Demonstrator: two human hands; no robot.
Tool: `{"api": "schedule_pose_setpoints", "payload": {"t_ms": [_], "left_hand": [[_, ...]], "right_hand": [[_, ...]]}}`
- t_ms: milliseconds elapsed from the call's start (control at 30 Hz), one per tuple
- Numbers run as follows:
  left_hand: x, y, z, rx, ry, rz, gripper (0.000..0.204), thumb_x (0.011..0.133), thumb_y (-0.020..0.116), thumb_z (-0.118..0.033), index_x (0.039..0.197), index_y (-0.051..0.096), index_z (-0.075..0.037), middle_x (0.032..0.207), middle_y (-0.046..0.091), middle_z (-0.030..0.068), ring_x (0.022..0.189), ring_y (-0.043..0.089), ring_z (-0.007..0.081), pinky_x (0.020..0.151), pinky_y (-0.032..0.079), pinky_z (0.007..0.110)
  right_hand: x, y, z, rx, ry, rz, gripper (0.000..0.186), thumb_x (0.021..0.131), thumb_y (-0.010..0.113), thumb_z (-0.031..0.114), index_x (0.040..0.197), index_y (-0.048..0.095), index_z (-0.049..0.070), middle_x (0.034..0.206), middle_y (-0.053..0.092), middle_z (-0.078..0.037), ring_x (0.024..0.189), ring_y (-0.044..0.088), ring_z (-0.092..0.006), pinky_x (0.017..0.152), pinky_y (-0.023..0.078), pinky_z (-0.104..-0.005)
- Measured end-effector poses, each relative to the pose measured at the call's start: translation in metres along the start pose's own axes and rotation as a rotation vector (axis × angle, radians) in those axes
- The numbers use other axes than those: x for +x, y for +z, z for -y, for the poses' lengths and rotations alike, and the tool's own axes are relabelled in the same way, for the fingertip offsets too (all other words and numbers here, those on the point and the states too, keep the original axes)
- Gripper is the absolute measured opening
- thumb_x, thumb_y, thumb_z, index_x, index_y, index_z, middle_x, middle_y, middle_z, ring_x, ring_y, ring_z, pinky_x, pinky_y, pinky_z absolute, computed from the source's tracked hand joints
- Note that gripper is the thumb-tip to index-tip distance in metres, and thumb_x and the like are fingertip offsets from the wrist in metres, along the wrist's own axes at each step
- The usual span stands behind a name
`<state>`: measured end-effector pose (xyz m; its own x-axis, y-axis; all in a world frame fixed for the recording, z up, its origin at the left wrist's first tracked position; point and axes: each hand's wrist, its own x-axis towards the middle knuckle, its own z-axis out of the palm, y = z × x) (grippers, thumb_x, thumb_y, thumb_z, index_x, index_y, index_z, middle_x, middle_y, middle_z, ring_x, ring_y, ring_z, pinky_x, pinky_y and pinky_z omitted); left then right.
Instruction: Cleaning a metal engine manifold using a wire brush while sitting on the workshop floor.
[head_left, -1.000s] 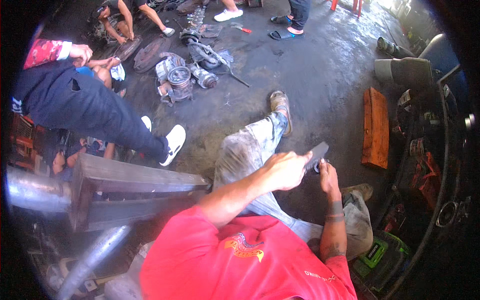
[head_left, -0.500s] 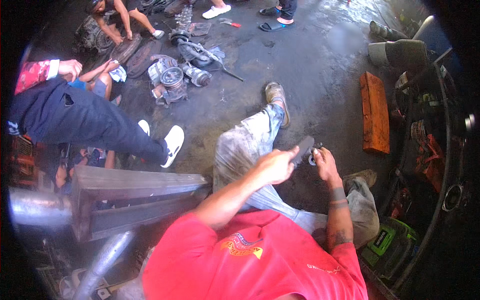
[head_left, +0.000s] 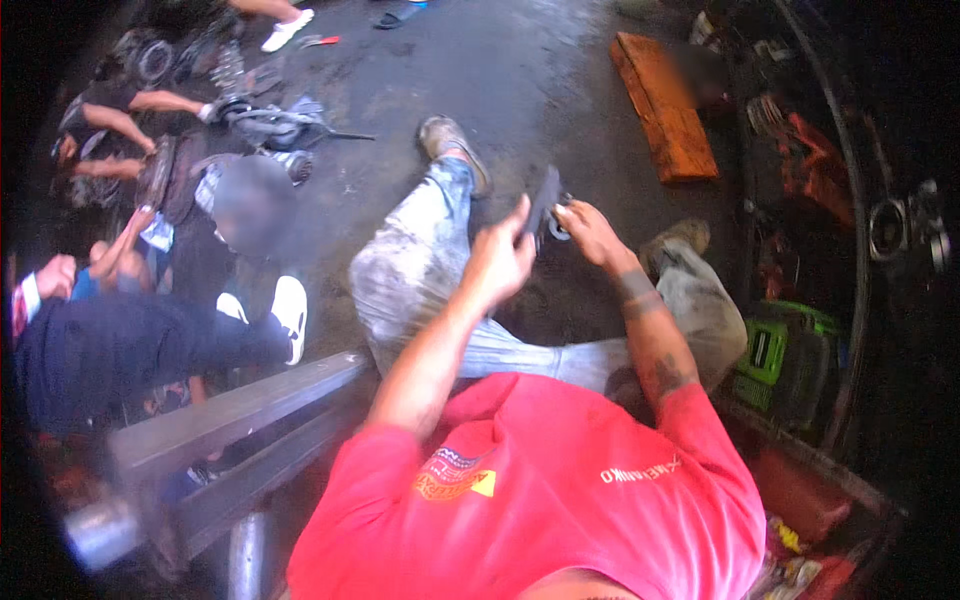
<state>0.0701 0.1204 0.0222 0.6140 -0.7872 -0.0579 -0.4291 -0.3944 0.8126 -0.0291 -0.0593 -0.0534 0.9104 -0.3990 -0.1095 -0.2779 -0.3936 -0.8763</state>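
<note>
In the head view, my left hand (head_left: 500, 255) is closed on a dark flat strip (head_left: 545, 190), held upright at a slant over the floor between my legs. My right hand (head_left: 592, 235) is beside it, fingers pinched on a small metal ring-shaped part (head_left: 560, 229) against the strip's right side. Whether the strip touches the part is hard to tell. My jeans (head_left: 395, 255) are grimy.
Co-workers' legs and arms (head_left: 150, 340) are at the left, among greasy engine parts (head_left: 280, 125) on the floor (head_left: 470, 50). A steel beam frame (head_left: 240, 405) is at my left; a wooden block (head_left: 660, 110), metal railing (head_left: 855, 250) and green case (head_left: 775, 355) lie to my right.
The whole view has shifted and rotated, with the surroundings higher and further left. Both my hands appear higher and further left in the picture, still holding the strip and the part.
</note>
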Motion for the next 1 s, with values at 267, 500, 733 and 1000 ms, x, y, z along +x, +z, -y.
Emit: {"api": "schedule_pose_setpoints", "payload": {"t_ms": [267,500,733,1000], "left_hand": [[0.026,-0.017,0.073,-0.125,-0.169,-0.044,0.066,0.082,0.064,-0.019,0.139,0.037,-0.001,0.119,0.059,0.0233,0.101,0.064,0.0300,0.088,0.048,0.035],[0.012,0.016,0.046,-0.423,-0.408,-0.037,0.099,0.070,0.080,-0.020,0.145,0.020,0.003,0.117,0.057,0.0222,0.082,0.063,0.0201,0.052,0.052,0.028],[0.033,0.036,0.068,-0.348,-0.335,-0.021,0.099,0.067,0.082,-0.018,0.143,0.023,0.006,0.132,0.048,0.0278,0.122,0.049,0.0318,0.103,0.038,0.036],[0.033,0.034,0.050,-0.455,-0.400,-0.022,0.088,0.073,0.078,-0.012,0.142,0.026,0.001,0.122,0.054,0.0197,0.088,0.061,0.0234,0.060,0.052,0.031]], "right_hand": [[-0.018,0.002,0.012,-0.168,-0.172,-0.001,0.054,0.089,0.045,0.048,0.113,0.062,0.003,0.106,0.061,-0.024,0.102,0.056,-0.0407,0.088,0.044,-0.0451],[-0.023,-0.006,0.014,-0.092,-0.056,-0.036,0.058,0.088,0.047,0.046,0.129,0.048,0.005,0.114,0.059,-0.026,0.109,0.055,-0.0400,0.092,0.043,-0.0445],[-0.018,-0.003,0.023,-0.048,0.016,-0.082,0.056,0.090,0.047,0.044,0.130,0.048,0.005,0.114,0.059,-0.027,0.109,0.056,-0.0400,0.092,0.043,-0.0434],[-0.026,0.016,0.013,0.008,0.114,-0.306,0.055,0.092,0.049,0.039,0.124,0.051,-0.006,0.111,0.059,-0.032,0.109,0.056,-0.0420,0.093,0.043,-0.0430]]}}
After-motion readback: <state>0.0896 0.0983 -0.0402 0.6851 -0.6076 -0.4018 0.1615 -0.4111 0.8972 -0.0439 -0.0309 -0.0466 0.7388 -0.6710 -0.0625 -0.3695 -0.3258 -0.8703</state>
